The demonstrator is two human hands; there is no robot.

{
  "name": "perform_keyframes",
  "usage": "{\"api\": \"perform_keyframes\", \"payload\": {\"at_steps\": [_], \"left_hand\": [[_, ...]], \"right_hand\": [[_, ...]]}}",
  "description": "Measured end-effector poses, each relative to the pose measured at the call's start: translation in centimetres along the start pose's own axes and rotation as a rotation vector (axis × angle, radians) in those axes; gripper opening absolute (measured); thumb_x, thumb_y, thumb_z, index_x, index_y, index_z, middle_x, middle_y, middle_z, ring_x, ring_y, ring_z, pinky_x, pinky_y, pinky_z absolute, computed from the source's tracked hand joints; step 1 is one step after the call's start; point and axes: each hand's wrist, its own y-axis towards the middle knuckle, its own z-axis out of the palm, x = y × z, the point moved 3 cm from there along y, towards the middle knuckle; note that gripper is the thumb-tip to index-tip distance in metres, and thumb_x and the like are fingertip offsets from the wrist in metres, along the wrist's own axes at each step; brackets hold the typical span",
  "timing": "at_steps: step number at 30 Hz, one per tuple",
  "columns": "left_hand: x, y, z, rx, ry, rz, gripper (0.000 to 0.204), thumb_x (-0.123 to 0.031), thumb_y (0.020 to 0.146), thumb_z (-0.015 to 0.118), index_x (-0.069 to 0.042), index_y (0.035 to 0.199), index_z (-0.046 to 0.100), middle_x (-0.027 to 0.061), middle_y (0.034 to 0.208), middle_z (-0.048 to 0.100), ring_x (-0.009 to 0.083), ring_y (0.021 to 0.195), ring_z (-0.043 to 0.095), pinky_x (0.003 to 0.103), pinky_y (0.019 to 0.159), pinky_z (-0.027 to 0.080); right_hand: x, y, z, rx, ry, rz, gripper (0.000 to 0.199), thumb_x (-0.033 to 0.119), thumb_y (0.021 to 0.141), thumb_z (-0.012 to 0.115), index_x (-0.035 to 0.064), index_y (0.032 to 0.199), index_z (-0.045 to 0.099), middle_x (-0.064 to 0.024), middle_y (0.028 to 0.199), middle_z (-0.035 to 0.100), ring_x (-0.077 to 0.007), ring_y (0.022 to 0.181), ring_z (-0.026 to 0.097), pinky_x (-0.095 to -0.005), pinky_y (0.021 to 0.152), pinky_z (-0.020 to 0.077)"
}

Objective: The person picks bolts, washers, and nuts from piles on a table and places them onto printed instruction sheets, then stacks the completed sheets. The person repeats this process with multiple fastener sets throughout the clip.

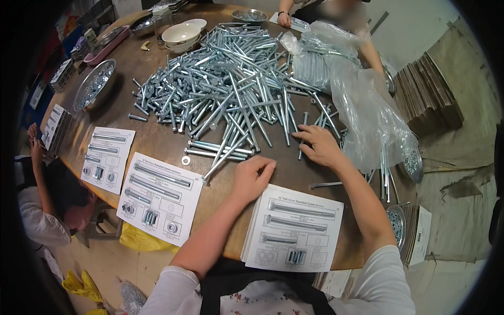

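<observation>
Shows a readable black title along the top of the white paper stack [294, 231] and again on the white sheet [159, 199] to its left. Carries finer captions beside printed pictures, and print on the farther-left page [107, 160], too small to read.

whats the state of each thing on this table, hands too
left hand: loosely curled, near the paper stack
right hand: fingers parted, at a bolt
bolt heap: loose, pointing every way
paper stack: printed side up
front white bowls: stacked
left steel bowl: holding small metal parts
clear plastic: crumpled
washer: lying flat
</observation>
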Motion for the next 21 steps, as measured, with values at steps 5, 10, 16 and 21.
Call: {"api": "perform_keyframes", "payload": {"at_steps": [5,10,16,21], "left_hand": [[0.1,0.1,0.2,-0.009,-0.009,0.002,0.015,-0.013,0.09,0.068,0.001,0.093,0.072,0.0125,0.08,0.07,0.0198,0.07,0.066,0.03,0.063,0.049],[-0.2,0.1,0.5,0.015,0.001,-0.013,0.015,-0.013,0.09,0.068,0.001,0.092,0.073,0.0127,0.08,0.071,0.0203,0.07,0.067,0.031,0.063,0.05],[0.0,0.1,0.2,0.043,-0.007,-0.048,0.016,-0.014,0.09,0.069,0.001,0.094,0.073,0.0125,0.081,0.071,0.0192,0.071,0.067,0.031,0.063,0.05],[-0.3,0.2,0.2,0.044,0.023,-0.052,0.015,-0.014,0.09,0.069,0.0,0.093,0.073,0.0125,0.08,0.069,0.0218,0.068,0.067,0.031,0.062,0.05]], "right_hand": [[-1.7,-1.2,-1.6,-0.203,-0.008,0.091,0.031,0.018,0.085,0.063,0.0139,0.114,0.072,-0.0125,0.125,0.066,-0.0323,0.117,0.059,-0.0418,0.099,0.0477],[-4.9,4.0,-1.5,-0.362,-0.047,0.272,0.025,0.017,0.088,0.059,0.0082,0.108,0.072,-0.0131,0.106,0.071,-0.033,0.101,0.067,-0.0463,0.088,0.0514],[-9.8,9.2,-0.7,-0.169,-0.112,0.688,0.031,0.025,0.081,0.068,0.0107,0.108,0.072,-0.0142,0.1,0.072,-0.035,0.095,0.068,-0.0457,0.085,0.053],[-7.8,12.9,1.9,-0.174,0.123,0.336,0.028,0.02,0.075,0.069,0.0087,0.1,0.071,-0.015,0.097,0.072,-0.0364,0.095,0.067,-0.046,0.084,0.0527]]}}
